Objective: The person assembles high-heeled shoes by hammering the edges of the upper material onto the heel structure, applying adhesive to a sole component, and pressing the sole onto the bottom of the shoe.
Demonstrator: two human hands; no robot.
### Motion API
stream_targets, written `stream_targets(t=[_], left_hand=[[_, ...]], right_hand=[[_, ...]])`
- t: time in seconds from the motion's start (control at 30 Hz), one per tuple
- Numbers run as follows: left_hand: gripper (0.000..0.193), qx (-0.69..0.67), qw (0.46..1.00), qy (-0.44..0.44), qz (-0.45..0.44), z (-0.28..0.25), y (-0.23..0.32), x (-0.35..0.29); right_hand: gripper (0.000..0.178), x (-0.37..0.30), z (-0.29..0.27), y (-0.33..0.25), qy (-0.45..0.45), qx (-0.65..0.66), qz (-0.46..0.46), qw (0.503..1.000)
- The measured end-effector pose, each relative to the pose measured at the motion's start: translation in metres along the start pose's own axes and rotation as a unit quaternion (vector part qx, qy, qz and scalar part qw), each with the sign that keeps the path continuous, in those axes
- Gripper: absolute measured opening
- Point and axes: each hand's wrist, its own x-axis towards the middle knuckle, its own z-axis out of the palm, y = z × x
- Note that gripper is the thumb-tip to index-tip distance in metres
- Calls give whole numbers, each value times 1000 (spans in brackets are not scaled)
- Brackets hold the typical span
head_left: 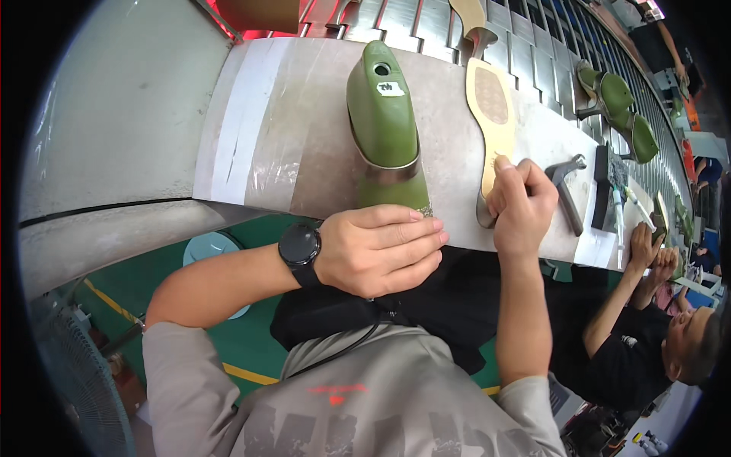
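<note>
A green shoe last with a round hole and a small white label stands on the bench, its far end pointing away from me. Below it, a brownish strap crosses the green shoe. My left hand, with a black watch at the wrist, is laid over the shoe's near end. Its fingers are together and curve round it; the thumb is hidden. Right of the shoe lies a tan insole with a brown patch. My right hand is closed at its narrow near end, thumb and forefinger pressed together.
A hammer lies right of my right hand, beside a black tray and pen-like tools. Green heeled shoes stand on the metal slatted conveyor. A co-worker handles something at the right.
</note>
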Motion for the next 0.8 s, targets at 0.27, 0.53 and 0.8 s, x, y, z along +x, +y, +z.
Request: stream_targets(t=[0.27, 0.53, 0.8], left_hand=[[11, 17, 999, -30, 36, 5, -2, -1], [12, 36, 998, -29, 31, 6, 4, 0], [14, 46, 996, -78, -6, -4, 11, 22]], right_hand=[[12, -23, -17, 24, 44, -222, -199, 953], [32, -127, -69, 19, 14, 202, -5, 979], [26, -58, -35, -3, 26, -129, -91, 987]])
